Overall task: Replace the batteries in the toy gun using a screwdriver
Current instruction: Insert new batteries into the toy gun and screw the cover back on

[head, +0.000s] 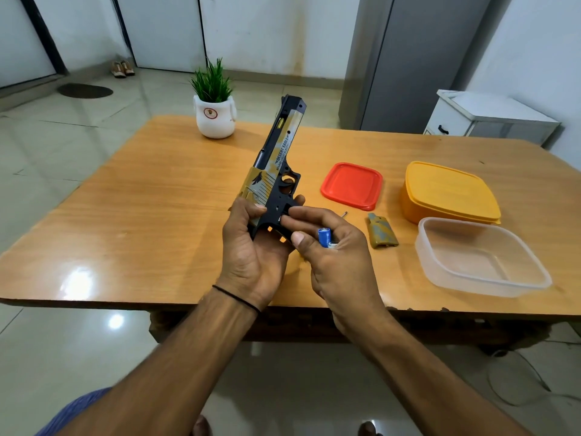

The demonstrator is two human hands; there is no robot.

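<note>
My left hand (251, 250) grips the handle of the black and tan toy gun (276, 162), which points up and away over the wooden table (141, 199). The handle's side is uncovered, showing an open compartment. My right hand (330, 243) holds small blue batteries (324, 236) in its curled fingers, and its fingertips touch the open compartment. The tan grip cover (382, 231) lies on the table to the right. Only the thin tip of the screwdriver (345, 214) shows behind my right hand.
A red lid (352, 185), a closed yellow box (449, 193) and an open clear container (481, 259) sit at the right. A potted plant (214, 103) stands at the far edge. A white cabinet (490, 118) is beyond the table.
</note>
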